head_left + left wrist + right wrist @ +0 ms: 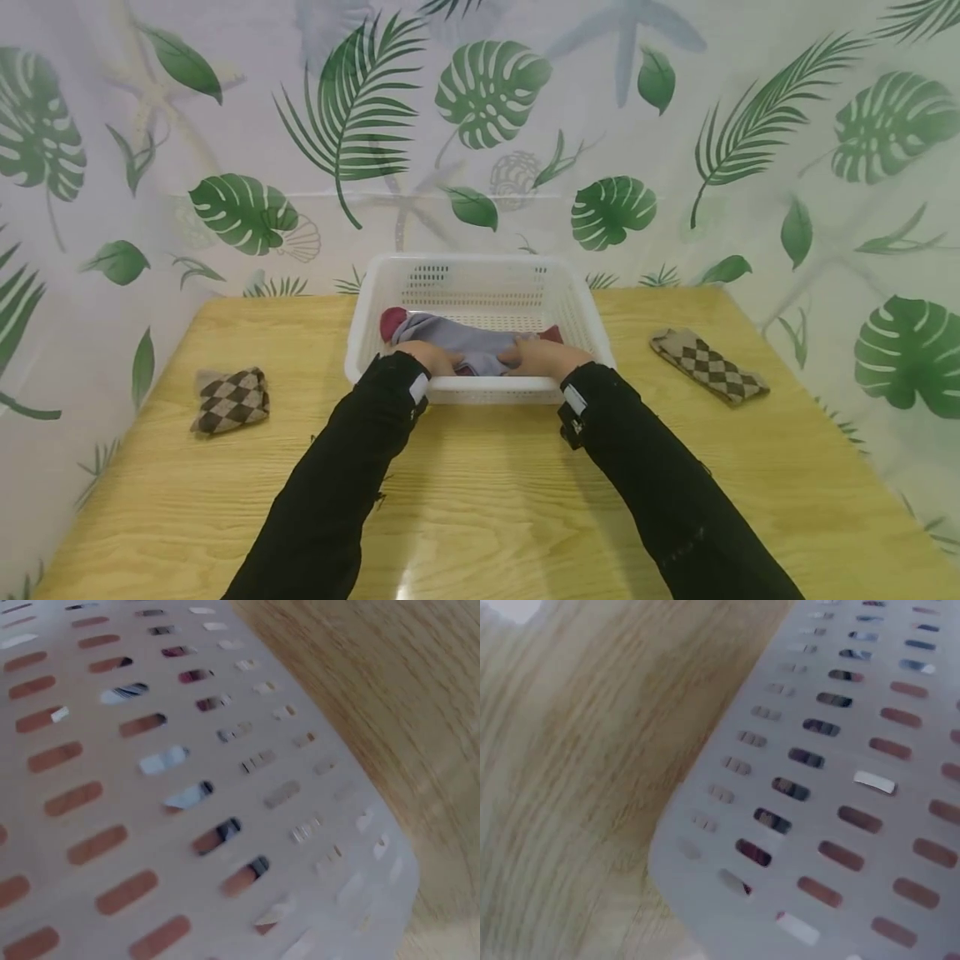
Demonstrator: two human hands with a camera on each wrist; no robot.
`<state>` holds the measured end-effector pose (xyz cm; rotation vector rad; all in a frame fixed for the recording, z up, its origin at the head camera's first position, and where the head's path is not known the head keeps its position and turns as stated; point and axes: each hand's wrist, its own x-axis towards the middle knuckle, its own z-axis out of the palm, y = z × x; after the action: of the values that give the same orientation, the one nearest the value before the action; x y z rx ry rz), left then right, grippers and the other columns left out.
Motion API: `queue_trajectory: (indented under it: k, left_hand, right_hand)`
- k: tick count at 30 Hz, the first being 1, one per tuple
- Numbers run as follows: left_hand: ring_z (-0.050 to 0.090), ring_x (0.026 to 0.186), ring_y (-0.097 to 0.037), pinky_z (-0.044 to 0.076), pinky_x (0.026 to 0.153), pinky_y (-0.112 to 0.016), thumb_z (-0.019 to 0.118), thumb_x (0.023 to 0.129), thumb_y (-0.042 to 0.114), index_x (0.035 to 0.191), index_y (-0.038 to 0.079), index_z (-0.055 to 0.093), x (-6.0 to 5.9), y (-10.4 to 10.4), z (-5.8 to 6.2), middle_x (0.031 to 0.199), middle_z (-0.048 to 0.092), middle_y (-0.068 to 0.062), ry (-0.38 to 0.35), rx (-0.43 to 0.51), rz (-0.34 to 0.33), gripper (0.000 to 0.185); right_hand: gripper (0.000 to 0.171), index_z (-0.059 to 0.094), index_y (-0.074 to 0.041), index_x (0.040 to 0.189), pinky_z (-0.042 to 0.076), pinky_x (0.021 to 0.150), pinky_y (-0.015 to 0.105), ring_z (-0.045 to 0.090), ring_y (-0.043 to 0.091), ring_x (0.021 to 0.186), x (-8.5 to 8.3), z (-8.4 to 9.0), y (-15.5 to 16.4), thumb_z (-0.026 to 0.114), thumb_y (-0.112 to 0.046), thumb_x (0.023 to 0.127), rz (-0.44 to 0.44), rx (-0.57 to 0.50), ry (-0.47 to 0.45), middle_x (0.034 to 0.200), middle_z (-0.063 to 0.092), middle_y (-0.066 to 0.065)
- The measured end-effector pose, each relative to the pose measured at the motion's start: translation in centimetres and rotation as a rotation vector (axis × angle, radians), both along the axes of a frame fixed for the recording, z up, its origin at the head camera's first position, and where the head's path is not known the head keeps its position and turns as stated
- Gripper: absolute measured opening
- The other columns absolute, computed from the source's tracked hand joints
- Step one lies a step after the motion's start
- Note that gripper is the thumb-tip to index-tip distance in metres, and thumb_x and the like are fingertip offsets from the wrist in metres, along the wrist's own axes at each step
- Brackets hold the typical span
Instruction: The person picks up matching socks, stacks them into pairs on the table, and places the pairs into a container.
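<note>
In the head view a white plastic basket (480, 268) stands at the far middle of the table. Inside it lies a grey sock (450, 332) with dark red patches at both ends, spread sideways. Over the basket's front rim reaches my left hand (433, 357), touching the sock's left part. From the other side my right hand (551, 357) touches its right part. The rim and the cloth hide some fingertips, so any pinch is unclear. Through the slots of the basket wall (82, 769) in the left wrist view, skin and grey cloth show; the right wrist view is similar.
A folded brown-and-beige argyle sock (232, 402) lies on the wooden table (480, 483), left of the basket. To the right is another argyle sock (708, 365), laid out longer. A leaf-patterned sheet (480, 167) rises behind and along both sides.
</note>
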<state>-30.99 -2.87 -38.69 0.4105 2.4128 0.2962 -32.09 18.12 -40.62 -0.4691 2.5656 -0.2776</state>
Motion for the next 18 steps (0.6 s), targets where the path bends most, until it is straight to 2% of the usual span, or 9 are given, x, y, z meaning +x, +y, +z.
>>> queue_trajectory:
  k: [2, 4, 6, 7, 10, 11, 13, 16, 18]
  left_hand:
    - [0.025, 0.143, -0.027, 0.027, 0.111, -0.046, 0.046, 0.096, 0.039, 0.154, 0.030, 0.023, 0.5, 0.1, 0.5, 0.160, 0.021, -0.009, 0.007, -0.014, -0.012, 0.063]
    - [0.028, 0.141, -0.025, 0.029, 0.111, -0.043, 0.047, 0.095, 0.039, 0.154, 0.029, 0.023, 0.8, 0.1, 0.8, 0.159, 0.023, -0.008, 0.017, -0.019, -0.003, 0.065]
    - [0.029, 0.140, -0.025, 0.028, 0.111, -0.042, 0.049, 0.095, 0.039, 0.155, 0.027, 0.024, 0.5, 0.2, 0.6, 0.158, 0.025, -0.009, 0.013, -0.019, -0.015, 0.066]
    - [0.030, 0.140, -0.025, 0.028, 0.112, -0.042, 0.050, 0.095, 0.040, 0.155, 0.024, 0.025, 0.2, 0.3, 0.3, 0.158, 0.027, -0.009, 0.019, -0.009, -0.019, 0.067]
    - [0.029, 0.142, -0.027, 0.025, 0.114, -0.042, 0.050, 0.098, 0.039, 0.154, 0.016, 0.027, -0.6, 0.7, 0.1, 0.156, 0.031, -0.011, 0.056, 0.074, -0.028, 0.066]
    - [0.030, 0.142, -0.028, 0.026, 0.114, -0.044, 0.051, 0.098, 0.039, 0.154, 0.014, 0.028, -0.7, 0.9, 0.3, 0.155, 0.033, -0.011, 0.086, 0.107, -0.030, 0.065]
    - [0.034, 0.140, -0.030, 0.029, 0.113, -0.046, 0.052, 0.099, 0.037, 0.152, 0.013, 0.032, -0.3, 0.9, 1.5, 0.153, 0.037, -0.011, 0.180, 0.194, 0.001, 0.062]
    - [0.039, 0.137, -0.031, 0.034, 0.110, -0.047, 0.055, 0.098, 0.034, 0.150, 0.013, 0.036, 0.9, 0.1, 3.9, 0.150, 0.042, -0.012, 0.332, 0.343, 0.043, 0.059]
    - [0.044, 0.133, -0.033, 0.038, 0.107, -0.047, 0.056, 0.098, 0.032, 0.148, 0.012, 0.040, 2.0, -1.1, 5.2, 0.146, 0.045, -0.014, 0.428, 0.445, 0.078, 0.056]
  right_hand:
    - [0.052, 0.039, -0.014, 0.149, 0.010, 0.117, 0.054, 0.003, 0.039, 0.147, 0.1, 0.0, 0.0, 0.051, -0.031, 0.101, -0.037, -0.004, -0.060, 0.160, 0.010, 0.021]
    - [0.052, 0.037, -0.015, 0.150, 0.007, 0.116, 0.055, -0.002, 0.038, 0.147, 0.2, 0.1, 0.0, 0.049, -0.029, 0.101, -0.050, -0.015, -0.086, 0.160, 0.007, 0.020]
    - [0.053, 0.036, -0.015, 0.150, 0.007, 0.116, 0.056, -0.001, 0.038, 0.147, 0.3, 0.1, -0.1, 0.050, -0.029, 0.101, -0.046, -0.016, -0.085, 0.161, 0.007, 0.020]
    - [0.052, 0.038, -0.015, 0.149, 0.010, 0.116, 0.055, 0.003, 0.038, 0.147, 0.3, 0.1, -0.2, 0.051, -0.029, 0.101, -0.028, -0.010, -0.064, 0.160, 0.010, 0.020]
    - [0.048, 0.047, -0.007, 0.143, 0.026, 0.113, 0.051, 0.028, 0.038, 0.141, 0.2, 0.0, -0.2, 0.053, -0.025, 0.099, 0.036, -0.049, 0.100, 0.152, 0.034, 0.021]
    - [0.046, 0.050, -0.005, 0.141, 0.031, 0.111, 0.050, 0.036, 0.037, 0.138, 0.2, 0.1, -0.2, 0.054, -0.023, 0.099, 0.036, -0.079, 0.170, 0.148, 0.041, 0.021]
    - [0.045, 0.050, -0.004, 0.140, 0.037, 0.107, 0.047, 0.045, 0.035, 0.131, 0.2, 0.5, -0.3, 0.055, -0.018, 0.098, 0.010, -0.166, 0.304, 0.141, 0.050, 0.018]
    - [0.051, 0.042, -0.007, 0.145, 0.038, 0.106, 0.048, 0.045, 0.034, 0.132, 1.1, 1.7, -0.5, 0.056, -0.017, 0.097, -0.079, -0.342, 0.399, 0.145, 0.046, 0.015]
    - [0.056, 0.036, -0.009, 0.148, 0.039, 0.106, 0.049, 0.046, 0.035, 0.131, 2.3, 2.6, -0.4, 0.056, -0.018, 0.097, -0.083, -0.429, 0.423, 0.149, 0.042, 0.015]
